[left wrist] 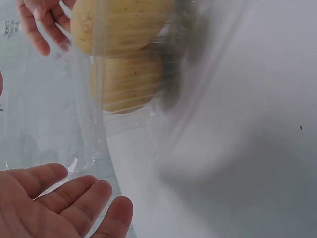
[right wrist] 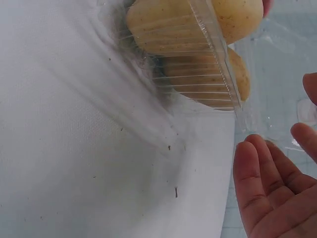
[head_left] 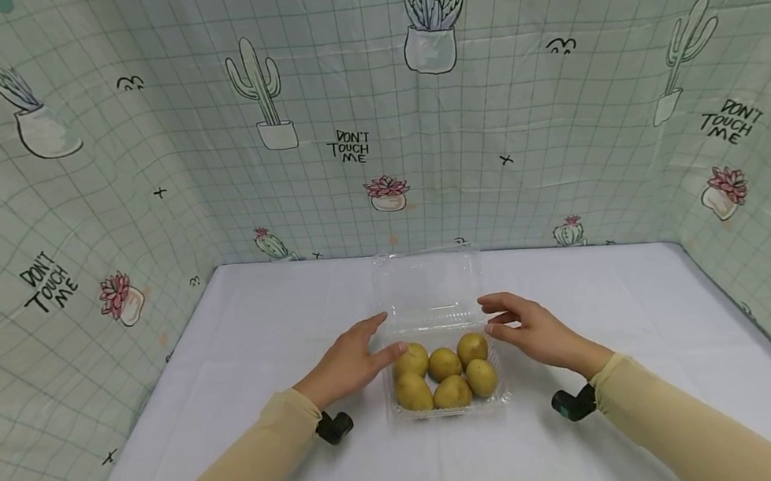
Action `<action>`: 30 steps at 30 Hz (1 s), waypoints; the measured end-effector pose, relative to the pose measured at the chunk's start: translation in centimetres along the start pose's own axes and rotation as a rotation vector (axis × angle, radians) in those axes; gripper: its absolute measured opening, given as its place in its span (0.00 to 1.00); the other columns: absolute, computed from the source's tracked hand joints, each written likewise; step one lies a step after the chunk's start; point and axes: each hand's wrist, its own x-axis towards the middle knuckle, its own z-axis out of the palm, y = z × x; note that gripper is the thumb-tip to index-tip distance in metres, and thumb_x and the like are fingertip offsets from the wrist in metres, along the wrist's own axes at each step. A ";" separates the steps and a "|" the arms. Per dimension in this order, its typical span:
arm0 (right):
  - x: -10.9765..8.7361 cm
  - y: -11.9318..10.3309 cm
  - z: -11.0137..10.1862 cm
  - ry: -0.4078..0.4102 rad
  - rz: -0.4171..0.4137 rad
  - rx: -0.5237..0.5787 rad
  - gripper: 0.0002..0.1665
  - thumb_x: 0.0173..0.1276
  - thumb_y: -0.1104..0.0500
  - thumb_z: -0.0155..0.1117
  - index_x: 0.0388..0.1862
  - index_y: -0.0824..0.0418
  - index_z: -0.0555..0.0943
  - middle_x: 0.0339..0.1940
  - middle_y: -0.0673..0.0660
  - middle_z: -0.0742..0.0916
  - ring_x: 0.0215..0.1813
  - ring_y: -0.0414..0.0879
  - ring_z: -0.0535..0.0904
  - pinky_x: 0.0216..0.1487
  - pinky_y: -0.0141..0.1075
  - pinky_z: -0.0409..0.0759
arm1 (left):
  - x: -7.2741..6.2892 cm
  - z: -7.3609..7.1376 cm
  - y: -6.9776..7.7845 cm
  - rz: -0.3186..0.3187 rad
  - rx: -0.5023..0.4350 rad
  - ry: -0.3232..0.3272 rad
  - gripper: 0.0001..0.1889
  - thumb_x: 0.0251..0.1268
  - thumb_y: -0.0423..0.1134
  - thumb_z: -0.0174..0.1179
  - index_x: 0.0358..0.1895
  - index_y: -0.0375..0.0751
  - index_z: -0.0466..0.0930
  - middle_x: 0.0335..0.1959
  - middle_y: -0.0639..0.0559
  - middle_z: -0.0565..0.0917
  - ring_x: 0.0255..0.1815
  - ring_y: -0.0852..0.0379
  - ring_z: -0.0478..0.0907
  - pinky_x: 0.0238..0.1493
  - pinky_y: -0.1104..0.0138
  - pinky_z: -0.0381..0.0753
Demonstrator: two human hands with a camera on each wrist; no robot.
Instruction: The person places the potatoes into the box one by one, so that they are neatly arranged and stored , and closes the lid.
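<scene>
A clear plastic clamshell box (head_left: pixel 451 411) stands on the table with its lid (head_left: pixel 426 287) folded back, away from me. Several yellow-skinned potatoes (head_left: pixel 452 392) lie in its base in two rows. My left hand (head_left: pixel 349 362) is at the box's left side, fingers extended toward the lid; its thumb overlaps the far-left potato in the head view. Opposite it, my right hand (head_left: pixel 534 328) reaches in from the right with fingers slightly bent, their tips beside the hinge end of the lid. Both wrist views show relaxed fingers (left wrist: pixel 89 198) near the clear plastic, with nothing gripped.
A white cloth covers the table (head_left: pixel 280 316). Behind and on both sides hangs a grid-patterned curtain (head_left: pixel 484 102) printed with potted plants. A small black device (head_left: pixel 335 427) is worn at the left wrist, another black device (head_left: pixel 574 403) at the right.
</scene>
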 end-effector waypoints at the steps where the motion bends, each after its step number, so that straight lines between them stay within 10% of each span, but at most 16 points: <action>1: 0.0 0.0 -0.1 -0.002 0.002 0.000 0.29 0.75 0.58 0.61 0.71 0.65 0.69 0.65 0.68 0.76 0.60 0.59 0.78 0.55 0.48 0.80 | 0.0 0.0 0.0 0.004 0.001 0.005 0.41 0.70 0.64 0.55 0.77 0.42 0.61 0.74 0.41 0.65 0.74 0.42 0.61 0.70 0.49 0.61; 30: -3.4 -2.5 -1.2 -0.008 -0.064 0.034 0.29 0.75 0.59 0.62 0.72 0.60 0.69 0.68 0.62 0.75 0.60 0.54 0.80 0.52 0.38 0.80 | -3.0 -2.5 1.8 0.144 -0.092 0.052 0.36 0.71 0.58 0.58 0.77 0.47 0.62 0.76 0.48 0.63 0.66 0.39 0.71 0.63 0.50 0.72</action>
